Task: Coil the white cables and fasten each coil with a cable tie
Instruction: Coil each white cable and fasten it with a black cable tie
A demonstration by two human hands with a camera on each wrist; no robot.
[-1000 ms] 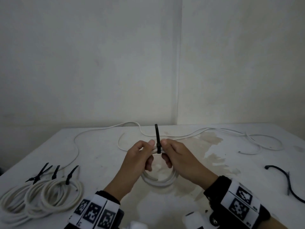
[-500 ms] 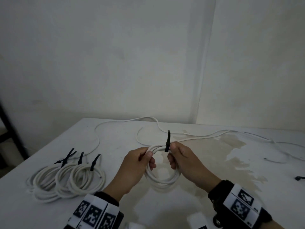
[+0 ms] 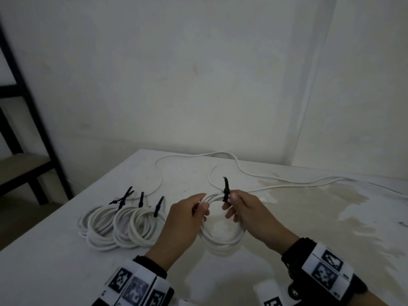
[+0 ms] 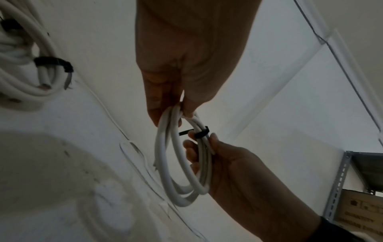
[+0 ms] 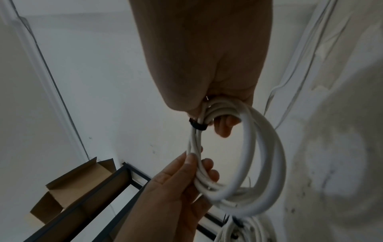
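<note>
Left hand (image 3: 186, 219): fingers curled round coiled white round cable (image 3: 220, 241).
Right hand (image 3: 249, 214): pinching same coil beside black plastic cable tie (image 3: 225, 191).

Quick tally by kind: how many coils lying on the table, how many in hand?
Tied coils on the table: 4, judging by black tie tails; they overlap.
Held coil, in left hand and right hand: 1.
Total: 5 coils.

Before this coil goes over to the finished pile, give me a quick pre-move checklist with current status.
1. Cable tie wraps all strands of the held coil: ok.
2. Tie cinched tight: cannot tell.
3. Left hand grips the coil: ok.
4. Right hand grips the coil beside the tie: ok.
5. Finished coils lie left on the table, tied: ok.
6. Loose cable yet to coil: not ok.
</note>
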